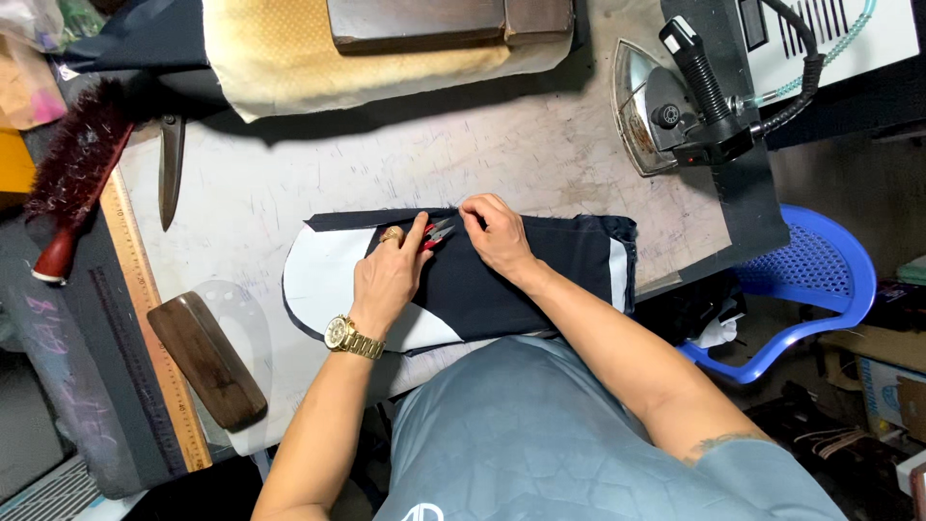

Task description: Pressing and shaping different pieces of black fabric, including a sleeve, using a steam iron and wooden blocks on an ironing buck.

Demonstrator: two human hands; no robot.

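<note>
Two bare hands work on one dark navy fabric piece with white lining, lying flat on the scuffed pale worktable directly in front of the person. The left hand, wearing a gold watch and a ring, rests on the cloth and has its fingers closed round small red-handled snips, blades pointing toward the fabric's far edge. The right hand lies just beside the snips, fingertips pressed together on that same far edge, pinching or pinning the cloth; which of the two cannot be told.

Handling judgement: the fabric looks light, soft and limp, likely to shift or wrinkle if dragged. It is best held flat under the palm or pinched at a seamed edge close to the cut.

Relative to the fabric piece: a steam iron sits beyond it to the right; a padded pressing cushion with a wooden block lies beyond it; large shears, a bristle brush, a wooden ruler and a dark wooden clapper lie to its left; a blue plastic chair stands to its right, below table level.

Not determinable: the snip blades' exact position, hidden by the fingers; the fabric's near edge, hidden by the person's body; the shears' handles, cut off by shadow.
</note>
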